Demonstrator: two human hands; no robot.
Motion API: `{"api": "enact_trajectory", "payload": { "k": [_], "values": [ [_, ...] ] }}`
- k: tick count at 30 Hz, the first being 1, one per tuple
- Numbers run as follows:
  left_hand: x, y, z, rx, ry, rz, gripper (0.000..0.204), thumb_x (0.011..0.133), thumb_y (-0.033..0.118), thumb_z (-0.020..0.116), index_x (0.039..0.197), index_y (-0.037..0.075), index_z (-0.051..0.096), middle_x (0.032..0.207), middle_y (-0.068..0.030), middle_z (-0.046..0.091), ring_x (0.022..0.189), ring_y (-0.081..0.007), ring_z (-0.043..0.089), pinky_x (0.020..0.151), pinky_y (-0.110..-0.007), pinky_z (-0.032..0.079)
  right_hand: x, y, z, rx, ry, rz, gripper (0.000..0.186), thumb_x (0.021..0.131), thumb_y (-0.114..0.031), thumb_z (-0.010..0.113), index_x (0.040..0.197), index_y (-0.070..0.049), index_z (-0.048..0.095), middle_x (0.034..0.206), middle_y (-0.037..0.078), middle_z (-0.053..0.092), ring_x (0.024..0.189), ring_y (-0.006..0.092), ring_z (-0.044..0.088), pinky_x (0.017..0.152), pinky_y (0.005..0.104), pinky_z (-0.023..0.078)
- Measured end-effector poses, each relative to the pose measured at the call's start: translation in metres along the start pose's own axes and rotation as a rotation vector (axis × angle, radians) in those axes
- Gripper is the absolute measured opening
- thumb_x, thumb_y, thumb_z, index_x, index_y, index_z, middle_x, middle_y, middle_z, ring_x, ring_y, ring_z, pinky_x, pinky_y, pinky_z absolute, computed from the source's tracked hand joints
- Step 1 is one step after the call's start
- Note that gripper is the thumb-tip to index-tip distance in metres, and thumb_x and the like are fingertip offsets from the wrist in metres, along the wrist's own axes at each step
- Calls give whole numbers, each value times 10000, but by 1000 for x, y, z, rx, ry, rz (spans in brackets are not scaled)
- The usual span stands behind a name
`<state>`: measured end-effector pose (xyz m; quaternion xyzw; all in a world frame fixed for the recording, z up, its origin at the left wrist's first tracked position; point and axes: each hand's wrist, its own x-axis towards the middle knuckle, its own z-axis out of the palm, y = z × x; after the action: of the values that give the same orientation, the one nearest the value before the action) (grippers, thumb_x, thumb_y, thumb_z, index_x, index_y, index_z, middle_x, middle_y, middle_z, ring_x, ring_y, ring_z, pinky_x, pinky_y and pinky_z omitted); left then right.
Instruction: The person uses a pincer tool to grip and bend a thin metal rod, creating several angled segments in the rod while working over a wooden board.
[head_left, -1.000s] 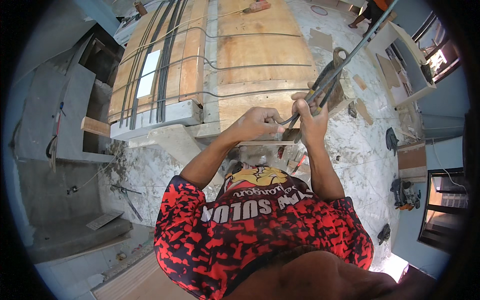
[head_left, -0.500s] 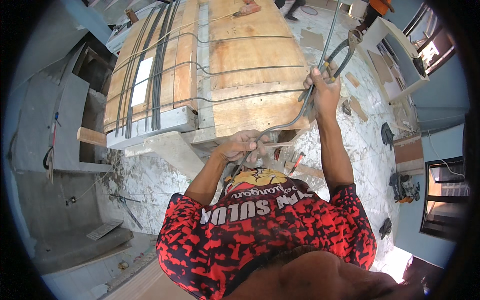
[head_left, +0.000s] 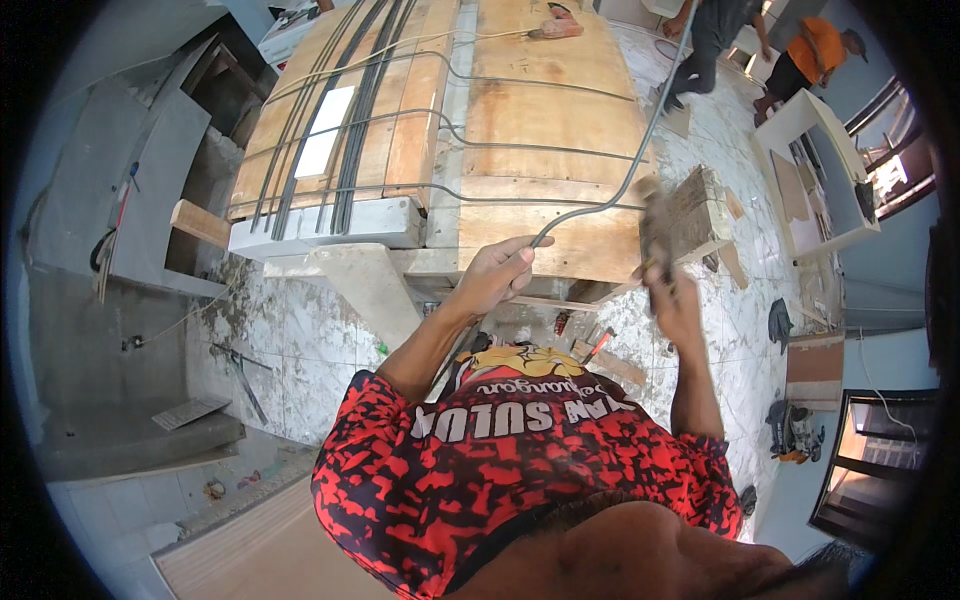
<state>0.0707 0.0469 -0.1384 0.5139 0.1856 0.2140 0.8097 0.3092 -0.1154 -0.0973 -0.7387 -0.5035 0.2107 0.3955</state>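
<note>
My left hand point(head_left: 498, 273) grips a dark bent metal rod point(head_left: 603, 206), which curves up past the front edge of a plywood-topped platform point(head_left: 540, 120) toward the upper right. My right hand point(head_left: 672, 295) is closed round the motion-blurred pliers point(head_left: 655, 230) at the platform's right edge, apart from the rod. Across the plywood lie several bent rods point(head_left: 500, 144), crossing bundles of straight ones point(head_left: 370, 130) on the left. A white rectangular piece point(head_left: 325, 130) lies among these, and an orange power tool point(head_left: 558, 28) sits at the far edge.
Two co-workers point(head_left: 810, 55) point(head_left: 705, 55) are at upper right, near a white cabinet point(head_left: 795, 170). A stone-like block point(head_left: 690, 210) stands right of the platform. Grey counters point(head_left: 125, 200) line the left. The dusty tiled floor point(head_left: 290, 340) holds scraps and tools.
My right hand has moved down with the pliers and off the rod. My left hand has risen slightly along it. The co-workers show more fully.
</note>
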Motion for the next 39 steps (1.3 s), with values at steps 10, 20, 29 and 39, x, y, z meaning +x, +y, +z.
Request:
{"api": "enact_trajectory", "payload": {
  "k": [10,20,29,39],
  "values": [
    [5,16,15,31,74,-89,345,992,267,456,1203,7,541,555,73,360,438,-21,275,391,-183,211,-18,18,45,99,-267,-47,408,845,-24,551,1244,33,484,892,199,620,821,280,600,779,360,461],
    [5,10,16,147,57,-59,362,997,245,441,1261,10,519,524,88,323,431,-23,261,404,-200,199,-9,13,30,161,-469,119,508,840,-21,541,1336,0,431,1112,244,600,1012,336,582,916,370,417],
    [3,3,14,226,29,-110,409,995,279,453,1308,19,494,518,81,353,429,-27,285,415,-198,228,-5,24,30,-12,-425,-101,519,912,-115,511,1405,-76,356,1169,262,554,1058,381,564,913,413,432],
    [6,15,20,96,30,-84,415,992,277,463,1314,17,487,553,78,358,455,-22,291,415,-189,225,-19,-1,73,169,-261,42,452,963,-319,465,1234,40,419,1111,296,551,1066,413,545,916,439,409]
  ]
}}
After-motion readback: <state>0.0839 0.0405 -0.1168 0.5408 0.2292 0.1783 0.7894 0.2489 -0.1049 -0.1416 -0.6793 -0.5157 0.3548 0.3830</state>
